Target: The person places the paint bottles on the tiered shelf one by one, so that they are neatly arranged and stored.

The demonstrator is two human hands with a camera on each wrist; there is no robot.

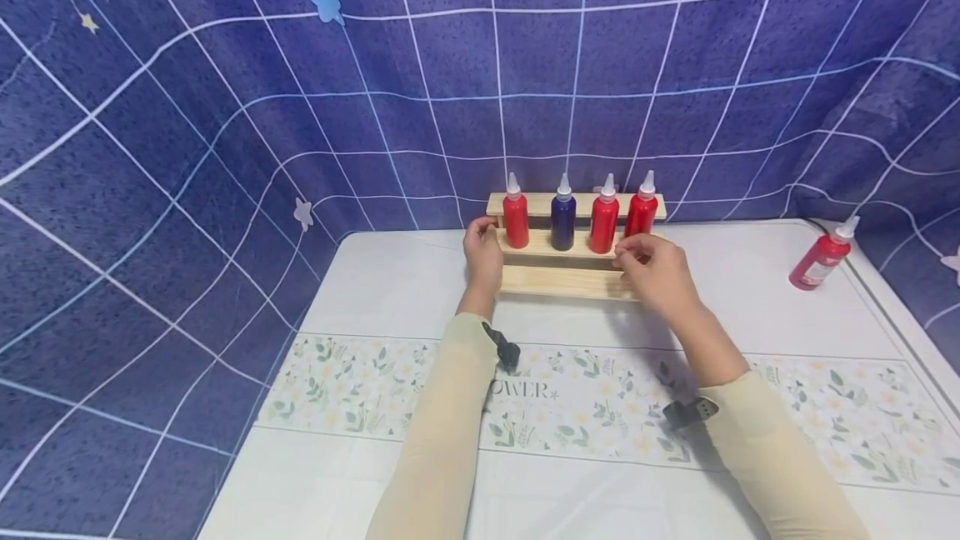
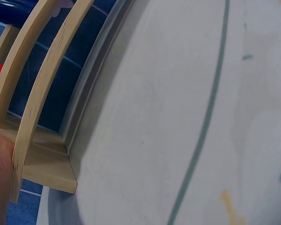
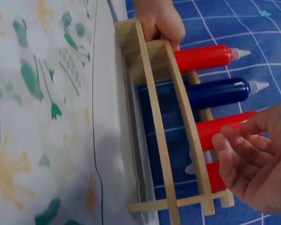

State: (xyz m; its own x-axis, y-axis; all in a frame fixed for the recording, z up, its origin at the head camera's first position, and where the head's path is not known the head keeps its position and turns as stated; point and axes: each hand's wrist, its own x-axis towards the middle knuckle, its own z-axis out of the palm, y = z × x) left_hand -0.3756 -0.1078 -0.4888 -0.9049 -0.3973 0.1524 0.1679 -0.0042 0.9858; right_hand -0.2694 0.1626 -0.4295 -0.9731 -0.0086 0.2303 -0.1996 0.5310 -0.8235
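A tiered wooden rack (image 1: 570, 282) stands at the back of the table against the curtain. On it several squeeze bottles with white pointed caps stand in a row: a red bottle (image 1: 516, 222) at the left, a dark blue bottle (image 1: 563, 223), then a red bottle (image 1: 604, 225) and another red bottle (image 1: 642, 213). The left hand (image 1: 483, 257) grips the rack's left end, its thumb at the front slat (image 2: 46, 70). Loosely bent fingers of the right hand (image 3: 257, 161) hover by the two right-hand bottles, with nothing visible between them. They partly cover these bottles.
One more red bottle (image 1: 821, 261), with a label, is on the table at the far right. A floral runner (image 1: 360, 382) crosses the white table (image 1: 390, 273). The blue gridded curtain (image 1: 450, 57) hangs close behind the rack.
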